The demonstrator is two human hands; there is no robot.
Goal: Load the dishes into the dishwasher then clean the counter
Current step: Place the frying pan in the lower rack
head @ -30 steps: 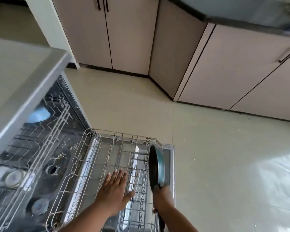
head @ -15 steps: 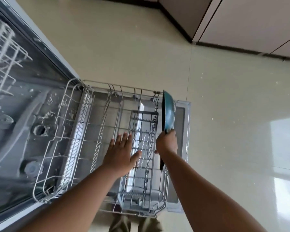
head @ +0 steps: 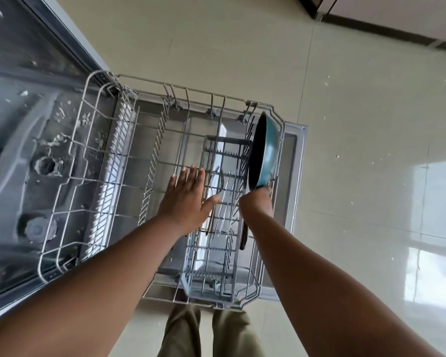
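The head camera looked straight down at an open dishwasher (head: 23,140) with its lower rack (head: 70,155) pulled all the way out over the open door (head: 295,161). The rack was made of grey wire and was almost bare. A long cutlery basket (head: 216,256) sat along the right part of the rack, and some thin cutlery (head: 218,176) stood in it, too small to tell apart. The left hand (head: 188,199) was open and flat, with its fingers spread out, over the rack just beside the cutlery basket; its thumb reached over the edge of the basket. I could not tell if the palm touched the wires. The right hand (head: 259,200) was closed tight around the dark handle (head: 243,235) of a small frying pan (head: 264,153). The pan was teal on the outside and black on the inside. It stood up on its edge at the right side of the rack, between the cutlery basket and the rack's right wall, with its black inside facing left. The handle pointed back toward the person, whose green trousers (head: 180,331) showed below the rack. The floor (head: 371,124) was pale, shiny tile with little crumbs on it.
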